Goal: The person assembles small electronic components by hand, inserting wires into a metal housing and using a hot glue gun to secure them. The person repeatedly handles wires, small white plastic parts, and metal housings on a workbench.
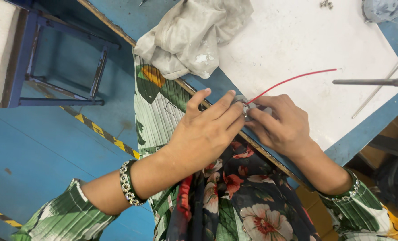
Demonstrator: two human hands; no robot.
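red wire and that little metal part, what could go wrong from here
1. Both hands, left and right, pinch the small metal part at the table's edge; a slip could drop it into the lap or onto the floor.
2. The red wire lies free across the white sheet, so a tug might pull it out.
3. The metal rod points toward the right hand.

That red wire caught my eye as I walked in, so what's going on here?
A person's left hand and right hand pinch a small metal part together at the edge of the white-topped table. A red wire runs out of it across the tabletop. A crumpled grey cloth lies nearby.
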